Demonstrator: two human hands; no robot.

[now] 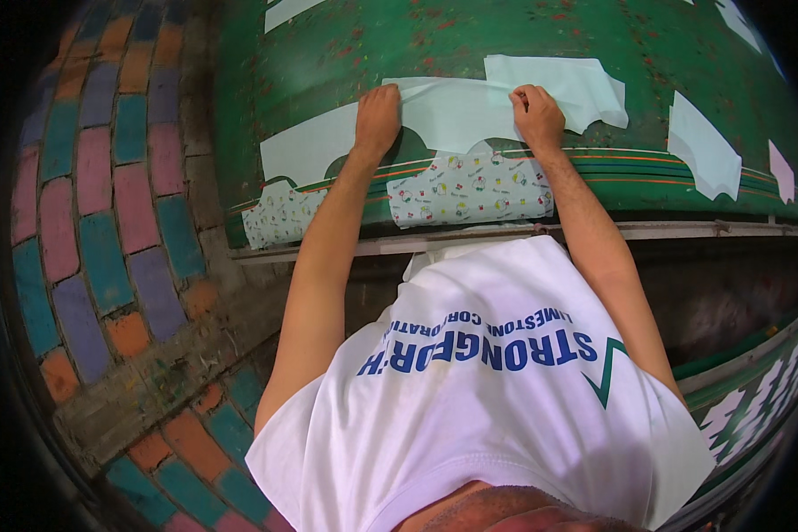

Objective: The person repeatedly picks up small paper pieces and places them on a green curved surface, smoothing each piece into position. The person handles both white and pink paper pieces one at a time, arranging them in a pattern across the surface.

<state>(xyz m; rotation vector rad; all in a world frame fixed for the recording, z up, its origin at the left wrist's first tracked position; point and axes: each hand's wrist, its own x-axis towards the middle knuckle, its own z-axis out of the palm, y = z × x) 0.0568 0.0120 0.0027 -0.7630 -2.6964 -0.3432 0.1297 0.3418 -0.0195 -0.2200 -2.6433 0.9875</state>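
Pale green fabric piece (452, 111) lies across the green painted surface (505, 44) at upper centre of the frame. My left hand (378, 120) presses flat on it, fingers open; my right hand (535, 115) pinches its top edge, fingers curled. Patterned fabric (470, 191) lies just below.

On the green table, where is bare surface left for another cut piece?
Bare green table lies beyond both hands, and between the pale piece and the right-hand piece. Crowded: near edge, where left hand and right hand press the pale sheet over patterned pieces.

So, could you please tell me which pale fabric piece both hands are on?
The long central piece; left hand and right hand press its top edge.
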